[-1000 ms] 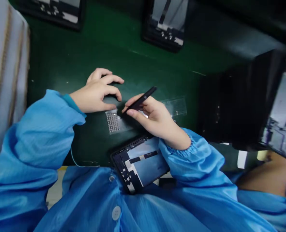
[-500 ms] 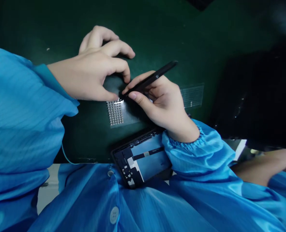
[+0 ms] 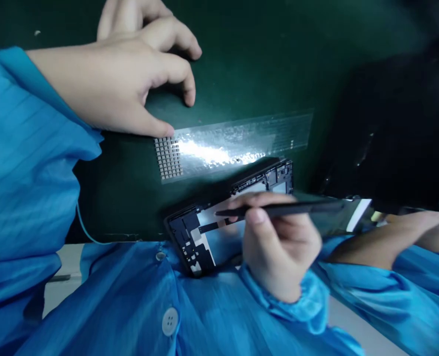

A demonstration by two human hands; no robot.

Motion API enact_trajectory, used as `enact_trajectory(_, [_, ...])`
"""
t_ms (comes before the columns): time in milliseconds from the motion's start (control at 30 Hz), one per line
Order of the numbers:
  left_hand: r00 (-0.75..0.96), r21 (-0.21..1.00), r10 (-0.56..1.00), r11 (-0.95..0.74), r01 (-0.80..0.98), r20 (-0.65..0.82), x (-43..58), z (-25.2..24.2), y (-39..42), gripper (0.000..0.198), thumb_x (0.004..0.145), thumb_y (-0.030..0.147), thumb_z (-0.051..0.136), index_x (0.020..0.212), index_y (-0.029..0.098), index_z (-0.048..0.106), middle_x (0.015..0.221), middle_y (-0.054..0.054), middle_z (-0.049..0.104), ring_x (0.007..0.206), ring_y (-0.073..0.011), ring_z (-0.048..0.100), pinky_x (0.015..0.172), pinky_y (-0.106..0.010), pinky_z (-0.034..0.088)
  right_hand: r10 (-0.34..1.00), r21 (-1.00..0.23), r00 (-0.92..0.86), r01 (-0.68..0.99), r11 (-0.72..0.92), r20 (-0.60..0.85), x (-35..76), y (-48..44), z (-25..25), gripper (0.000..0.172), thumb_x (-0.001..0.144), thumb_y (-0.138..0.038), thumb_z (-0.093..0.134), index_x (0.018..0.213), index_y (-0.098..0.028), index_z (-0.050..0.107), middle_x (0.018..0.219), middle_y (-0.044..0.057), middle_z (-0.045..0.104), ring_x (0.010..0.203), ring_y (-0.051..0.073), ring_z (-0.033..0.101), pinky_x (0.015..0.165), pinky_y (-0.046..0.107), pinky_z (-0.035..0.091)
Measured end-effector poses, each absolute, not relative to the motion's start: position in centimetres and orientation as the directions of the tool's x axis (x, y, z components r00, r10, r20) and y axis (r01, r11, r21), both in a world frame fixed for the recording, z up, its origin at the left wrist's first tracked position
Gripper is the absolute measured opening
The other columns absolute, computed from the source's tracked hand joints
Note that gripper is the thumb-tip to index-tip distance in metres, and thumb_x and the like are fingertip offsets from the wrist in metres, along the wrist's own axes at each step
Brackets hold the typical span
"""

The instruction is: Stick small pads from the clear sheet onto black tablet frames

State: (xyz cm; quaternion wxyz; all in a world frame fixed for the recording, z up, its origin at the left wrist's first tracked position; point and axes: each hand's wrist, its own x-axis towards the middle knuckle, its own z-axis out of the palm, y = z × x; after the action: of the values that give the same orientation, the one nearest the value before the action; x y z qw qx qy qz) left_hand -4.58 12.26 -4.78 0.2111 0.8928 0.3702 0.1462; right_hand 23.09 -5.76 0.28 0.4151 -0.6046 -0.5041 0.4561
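Right hand (image 3: 280, 242) is grasping a black pointed tool (image 3: 289, 209) over the device (image 3: 221, 244) lapping the near edge of the green tabletop (image 3: 249, 64), unclenched left hand (image 3: 126, 76) is resting its thumb at the clear strip (image 3: 215, 148), tabletop spreading beyond, right hand hiding part of the device, tip contact unclear.

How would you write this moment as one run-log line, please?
left hand: at edge of clear sheet | right hand: holds black tool over tablet-like device | tool-to-device contact: unclear
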Motion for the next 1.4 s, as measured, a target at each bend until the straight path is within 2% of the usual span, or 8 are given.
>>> enact_trajectory(200, [0.743, 0.551, 0.67, -0.623, 0.555, 0.008, -4.2, -4.7, 13.0, 0.097, 0.085, 0.07, 0.021, 0.135, 0.003, 0.07, 0.169, -0.008, 0.042, 0.166, -0.0447, 0.034, 0.116, -0.06, 0.032, 0.986, -0.927, 0.117, 0.37, 0.069, 0.12, 21.7, -10.1, -3.1, 0.022, 0.106, -0.024, 0.067, 0.12, -0.04, 0.072, 0.097, 0.004, 0.08, 0.091, 0.03, 0.08, 0.091, 0.061, 0.069])
enact_trajectory(333, [0.727, 0.478, 0.684, -0.657, 0.583, 0.054, -4.2, -4.5, 12.5, 0.105, 0.081, 0.048, -0.009, 0.14, 0.0, 0.064, 0.166, -0.008, 0.041, 0.166, -0.039, 0.033, 0.11, -0.068, 0.024, 0.984, -0.92, 0.101, 0.378, 0.099, 0.147, 21.6, -9.3, -3.5, 0.029, 0.104, -0.016, 0.069, 0.124, -0.036, 0.074, 0.101, 0.004, 0.081, 0.096, 0.028, 0.08, 0.096, 0.057, 0.069])
enact_trajectory(533, [0.7, 0.49, 0.714, -0.621, 0.611, 0.031, -4.8, -5.1, 12.7, 0.101, 0.093, 0.095, 0.02, 0.14, 0.02, 0.069, 0.176, 0.005, 0.04, 0.17, -0.0332, 0.034, 0.142, -0.055, 0.012, 0.964, -0.856, -0.088, 0.446, 0.262, 0.249, 22.9, -8.9, -2.2, 0.04, 0.095, -0.003, 0.075, 0.131, -0.023, 0.073, 0.112, 0.008, 0.083, 0.103, 0.025, 0.081, 0.093, 0.048, 0.071])
enact_trajectory(633, [0.698, 0.522, 0.716, -0.595, 0.611, -0.001, -4.5, -4.5, 12.5, 0.106, 0.091, 0.099, 0.018, 0.144, 0.022, 0.068, 0.175, 0.003, 0.041, 0.17, -0.0364, 0.034, 0.14, -0.064, 0.019, 0.969, -0.875, -0.186, 0.426, 0.229, 0.163, 23.5, -5.5, -0.4, 0.032, 0.099, -0.009, 0.077, 0.127, -0.025, 0.075, 0.114, 0.006, 0.085, 0.103, 0.023, 0.083, 0.092, 0.042, 0.073])
enact_trajectory(767, [0.699, 0.526, 0.715, -0.595, 0.608, 0.003, -4.4, -4.4, 12.4, 0.11, 0.089, 0.102, 0.014, 0.142, 0.024, 0.07, 0.175, 0.003, 0.041, 0.172, -0.0449, 0.023, 0.137, -0.077, -0.002, 0.905, -0.867, -0.415, 0.413, 0.279, 0.093, 22.8, 2.5, 0.3, 0.008, 0.104, -0.028, 0.078, 0.113, -0.028, 0.077, 0.112, 0.002, 0.084, 0.105, 0.023, 0.083, 0.1, 0.042, 0.07])
enact_trajectory(933, [0.691, 0.548, 0.723, -0.577, 0.606, -0.004, -4.5, -4.6, 12.6, 0.114, 0.084, 0.109, 0.018, 0.139, 0.025, 0.072, 0.176, 0.004, 0.04, 0.174, -0.0514, 0.011, 0.134, -0.084, -0.006, 0.759, -0.839, -0.647, 0.377, 0.392, 0.064, 21.4, 8.8, -1.6, 0.02, 0.105, -0.043, 0.077, 0.111, -0.024, 0.075, 0.112, 0.005, 0.08, 0.104, 0.023, 0.079, 0.096, 0.039, 0.067])
enact_trajectory(1133, [0.689, 0.534, 0.718, -0.546, 0.645, -0.098, -3.7, -4.0, 13.1, 0.138, 0.061, 0.119, 0.009, 0.143, 0.027, 0.07, 0.177, 0.0, 0.037, 0.167, -0.0392, 0.039, 0.135, -0.067, 0.031, 0.727, -0.805, -0.686, 0.421, 0.418, 0.019, 21.5, 9.5, -1.6, 0.025, 0.106, -0.049, 0.074, 0.109, -0.025, 0.076, 0.114, 0.005, 0.08, 0.098, 0.02, 0.076, 0.093, 0.036, 0.066])
enact_trajectory(1400, [0.651, 0.521, 0.756, -0.528, 0.671, -0.071, -3.7, -4.0, 12.3, 0.12, 0.078, 0.108, 0.009, 0.143, 0.028, 0.069, 0.176, 0.006, 0.038, 0.172, -0.0442, 0.023, 0.138, -0.073, 0.004, 0.888, -0.965, -0.456, 0.199, 0.169, 0.062, 22.4, 5.4, -0.8, 0.003, 0.103, -0.024, 0.078, 0.104, -0.022, 0.077, 0.098, 0.0, 0.08, 0.084, 0.015, 0.076, 0.08, 0.03, 0.066])
